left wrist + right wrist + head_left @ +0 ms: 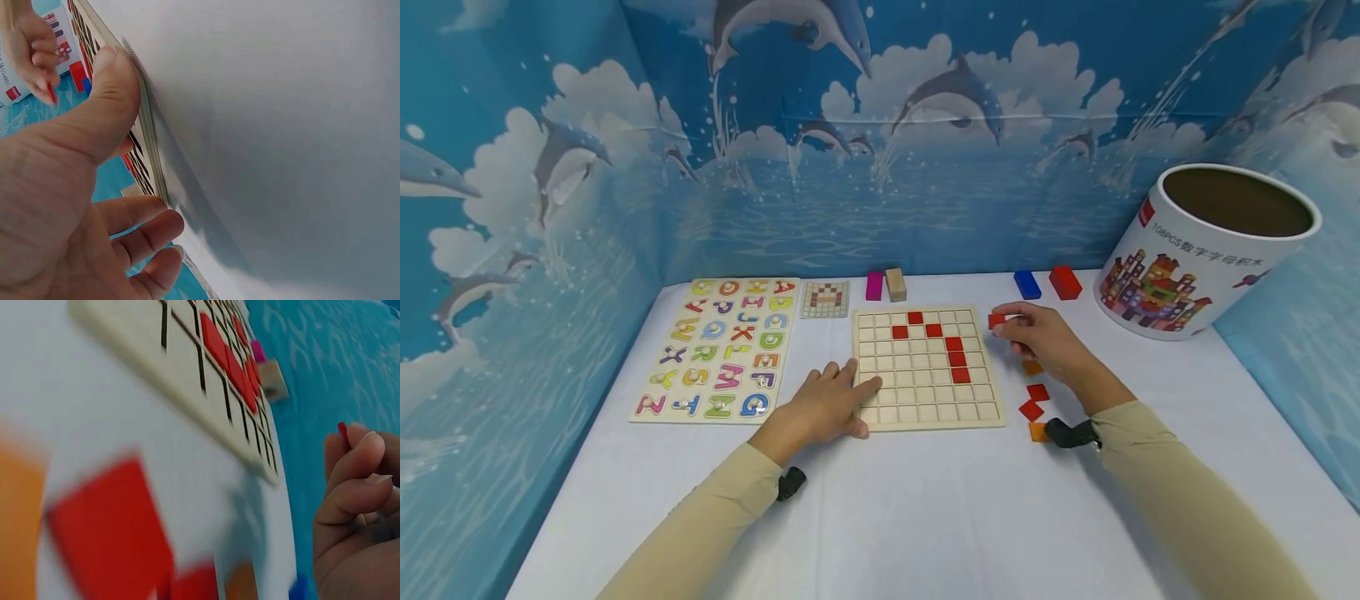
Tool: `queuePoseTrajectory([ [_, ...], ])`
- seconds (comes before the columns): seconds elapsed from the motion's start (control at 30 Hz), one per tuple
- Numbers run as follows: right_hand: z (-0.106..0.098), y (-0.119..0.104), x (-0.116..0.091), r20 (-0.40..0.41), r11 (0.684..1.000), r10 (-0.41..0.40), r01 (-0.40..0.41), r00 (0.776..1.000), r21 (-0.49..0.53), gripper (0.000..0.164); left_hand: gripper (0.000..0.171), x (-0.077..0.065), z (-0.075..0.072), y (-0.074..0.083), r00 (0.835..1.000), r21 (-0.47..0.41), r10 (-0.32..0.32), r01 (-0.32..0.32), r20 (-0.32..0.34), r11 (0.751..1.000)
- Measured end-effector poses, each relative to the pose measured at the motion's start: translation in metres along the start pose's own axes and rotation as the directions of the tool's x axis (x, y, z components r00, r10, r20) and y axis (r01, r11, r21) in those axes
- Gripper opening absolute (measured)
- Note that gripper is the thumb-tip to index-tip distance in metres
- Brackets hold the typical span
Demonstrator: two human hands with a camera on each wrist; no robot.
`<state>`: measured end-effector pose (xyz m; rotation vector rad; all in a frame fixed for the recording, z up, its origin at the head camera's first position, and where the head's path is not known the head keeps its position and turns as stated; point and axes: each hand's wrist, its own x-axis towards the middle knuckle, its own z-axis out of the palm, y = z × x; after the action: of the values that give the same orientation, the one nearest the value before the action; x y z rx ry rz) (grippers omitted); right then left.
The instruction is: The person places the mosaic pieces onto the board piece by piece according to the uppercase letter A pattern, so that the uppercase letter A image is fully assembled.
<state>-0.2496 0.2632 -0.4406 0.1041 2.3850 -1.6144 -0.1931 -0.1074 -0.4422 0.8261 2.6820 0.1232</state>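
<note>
My right hand (1036, 335) pinches a small red square tile (996, 321) between thumb and fingertips, off the right edge of the wooden grid board (910, 408). In the right wrist view the tile (343, 432) shows edge-on above the white surface. My left hand (826, 404) rests at the board's lower left corner. Its index finger lies over the grid and its thumb is at the front edge; in the left wrist view the thumb (112, 87) touches the board's rim. Several red tiles (957, 358) sit in squares in the board's upper and right part.
Loose red tiles (1032, 410) and orange tiles (1038, 432) lie right of the board. A small pattern card (825, 300) and an alphabet puzzle board (715, 350) are at left. Behind stand magenta (874, 286), wooden (896, 285), blue (1027, 285) and red (1065, 282) blocks, and a white bucket (1180, 275).
</note>
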Motion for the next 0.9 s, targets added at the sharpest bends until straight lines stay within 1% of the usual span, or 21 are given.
queuePoseTrajectory([
  [0.07,0.021,-0.008,0.014,0.034,0.999,0.003,-0.004,0.999,0.043,0.048,0.081,-0.001,0.000,-0.002,1.000,0.006,-0.004,0.004,0.000,1.000],
  [0.2,0.063,-0.022,0.034,0.121,0.995,-0.026,0.014,0.992,0.097,0.050,0.082,-0.002,0.001,-0.004,1.000,0.018,-0.014,0.015,-0.002,1.000],
  [0.27,0.080,-0.028,0.040,0.155,0.994,-0.046,0.029,0.987,0.106,0.047,0.083,-0.001,0.001,-0.004,1.000,0.012,-0.010,0.010,-0.001,1.000],
  [0.33,0.097,-0.033,0.044,0.179,0.996,-0.054,0.040,0.982,0.081,0.044,0.083,0.000,0.001,-0.003,1.000,0.012,-0.005,0.005,-0.002,1.000],
  [0.4,0.111,-0.037,0.048,0.205,0.997,-0.077,0.074,0.976,0.025,0.038,0.083,0.001,0.001,-0.004,1.000,0.013,-0.004,0.004,0.000,1.000],
  [0.47,0.123,-0.040,0.049,0.218,0.990,-0.109,0.125,0.970,-0.062,0.034,0.084,0.002,0.001,-0.002,1.000,0.024,-0.008,0.008,0.001,1.000],
  [0.53,0.132,-0.041,0.050,0.223,0.966,-0.154,0.194,0.963,-0.170,0.030,0.084,0.003,0.001,-0.001,1.000,0.034,-0.012,0.012,0.003,0.999],
  [0.57,0.136,-0.042,0.051,0.222,0.947,-0.176,0.227,0.959,-0.227,0.028,0.085,0.003,0.001,-0.001,1.000,0.035,-0.013,0.013,0.006,0.999],
  [0.67,0.144,-0.042,0.052,0.209,0.898,-0.218,0.280,0.953,-0.340,0.022,0.084,0.003,0.002,-0.002,1.000,0.046,-0.012,0.011,0.011,0.999],
  [0.7,0.146,-0.042,0.051,0.210,0.884,-0.226,0.291,0.951,-0.365,0.021,0.084,0.003,0.002,-0.002,1.000,0.049,-0.011,0.010,0.011,0.999],
  [0.77,0.149,-0.043,0.052,0.223,0.867,-0.232,0.305,0.947,-0.394,0.020,0.084,0.003,0.002,-0.002,1.000,0.056,-0.011,0.010,0.012,0.998],
  [0.9,0.147,-0.046,0.049,0.237,0.849,-0.231,0.315,0.944,-0.424,0.022,0.083,0.004,0.003,-0.003,1.000,0.060,-0.009,0.009,0.008,0.998],
])
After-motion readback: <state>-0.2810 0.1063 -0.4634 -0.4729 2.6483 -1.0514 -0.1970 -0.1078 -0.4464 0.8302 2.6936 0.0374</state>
